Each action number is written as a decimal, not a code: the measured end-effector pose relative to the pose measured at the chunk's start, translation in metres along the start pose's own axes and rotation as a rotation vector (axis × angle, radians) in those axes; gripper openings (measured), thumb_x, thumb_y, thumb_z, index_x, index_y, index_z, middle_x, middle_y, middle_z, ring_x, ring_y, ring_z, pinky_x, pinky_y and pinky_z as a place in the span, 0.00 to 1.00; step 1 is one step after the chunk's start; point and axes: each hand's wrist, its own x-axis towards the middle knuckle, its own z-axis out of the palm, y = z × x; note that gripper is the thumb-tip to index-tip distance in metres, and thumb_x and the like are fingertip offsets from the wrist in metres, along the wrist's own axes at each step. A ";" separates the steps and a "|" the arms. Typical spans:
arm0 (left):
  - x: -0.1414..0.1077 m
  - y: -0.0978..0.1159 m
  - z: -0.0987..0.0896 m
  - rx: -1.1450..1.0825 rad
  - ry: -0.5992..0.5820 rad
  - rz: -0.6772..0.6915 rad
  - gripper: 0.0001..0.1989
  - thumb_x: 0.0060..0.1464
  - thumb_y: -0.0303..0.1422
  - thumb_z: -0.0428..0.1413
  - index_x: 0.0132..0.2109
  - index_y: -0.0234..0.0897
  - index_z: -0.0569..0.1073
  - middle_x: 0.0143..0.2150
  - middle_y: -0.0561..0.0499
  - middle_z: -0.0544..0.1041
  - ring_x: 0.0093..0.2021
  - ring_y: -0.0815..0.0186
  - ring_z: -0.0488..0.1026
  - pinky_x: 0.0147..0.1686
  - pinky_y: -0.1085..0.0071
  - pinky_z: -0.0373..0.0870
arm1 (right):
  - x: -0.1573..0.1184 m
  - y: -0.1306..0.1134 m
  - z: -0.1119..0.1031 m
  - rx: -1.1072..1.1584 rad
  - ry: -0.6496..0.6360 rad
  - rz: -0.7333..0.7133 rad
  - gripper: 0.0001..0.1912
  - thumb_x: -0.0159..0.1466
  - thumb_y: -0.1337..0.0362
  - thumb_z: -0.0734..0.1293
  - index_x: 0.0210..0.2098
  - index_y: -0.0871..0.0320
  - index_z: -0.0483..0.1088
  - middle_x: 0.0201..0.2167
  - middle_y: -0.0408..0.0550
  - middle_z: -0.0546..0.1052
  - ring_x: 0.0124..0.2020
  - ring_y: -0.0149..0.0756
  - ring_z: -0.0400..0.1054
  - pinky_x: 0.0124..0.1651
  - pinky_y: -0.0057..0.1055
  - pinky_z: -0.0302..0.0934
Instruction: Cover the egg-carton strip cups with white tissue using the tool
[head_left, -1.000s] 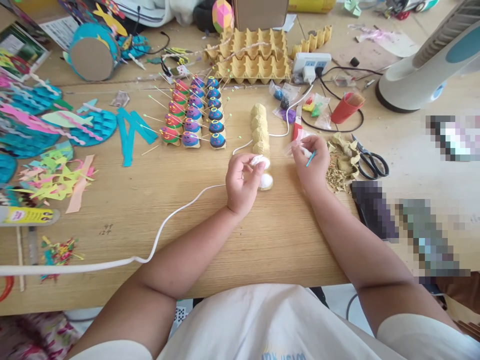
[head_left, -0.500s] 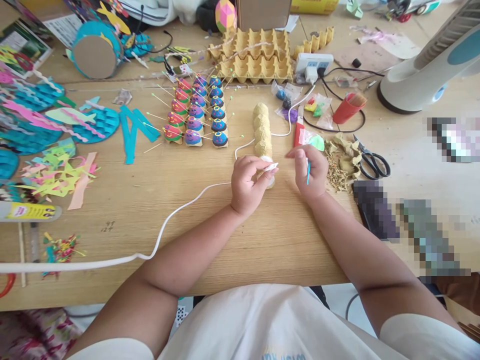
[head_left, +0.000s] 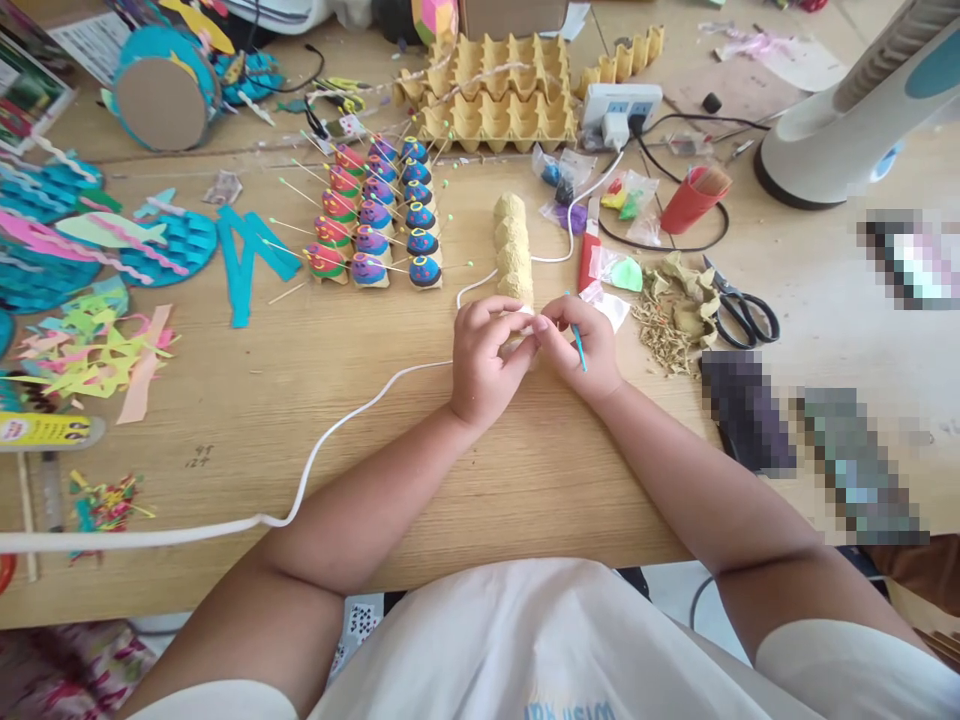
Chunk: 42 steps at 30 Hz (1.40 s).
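My left hand is closed, thumb and fingertips pinched on a small piece of what looks like white modelling clay, now mostly hidden. My right hand meets it there, thumb and index fingertip touching the same spot. A thin blue stick is tucked in the right hand's fingers and slants across them. Just beyond my hands lies a bumpy strip of egg carton, pale yellow; its near end, with some white on it, is partly covered by my fingers.
Painted egg-carton caterpillars with pins stand left of centre. Packets of coloured clay, scissors and torn carton scraps lie right. A white cable crosses the table under my left arm. Egg trays sit behind.
My right hand has moved left to meet my left hand, and its fingertips now touch at the white piece. The blue stick has travelled with it. The view has shifted slightly.
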 end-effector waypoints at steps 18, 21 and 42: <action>0.005 0.014 -0.004 -0.121 0.057 -0.010 0.17 0.74 0.51 0.63 0.53 0.43 0.80 0.49 0.48 0.86 0.52 0.60 0.84 0.56 0.60 0.81 | -0.004 -0.001 -0.001 0.119 0.036 0.004 0.39 0.75 0.27 0.62 0.24 0.51 0.74 0.23 0.45 0.76 0.27 0.36 0.70 0.35 0.39 0.66; 0.005 0.014 -0.003 -0.122 0.077 -0.047 0.14 0.74 0.48 0.64 0.46 0.44 0.80 0.44 0.51 0.87 0.48 0.62 0.85 0.54 0.61 0.82 | -0.004 -0.001 -0.001 0.118 0.030 0.025 0.40 0.74 0.25 0.61 0.24 0.51 0.73 0.22 0.45 0.75 0.27 0.36 0.69 0.35 0.39 0.68; 0.002 0.011 -0.002 -0.216 0.023 -0.146 0.15 0.80 0.47 0.56 0.55 0.45 0.83 0.51 0.47 0.85 0.55 0.60 0.82 0.62 0.60 0.77 | -0.002 -0.001 -0.002 0.107 0.036 0.032 0.38 0.74 0.26 0.63 0.26 0.51 0.74 0.23 0.45 0.76 0.28 0.36 0.69 0.38 0.40 0.69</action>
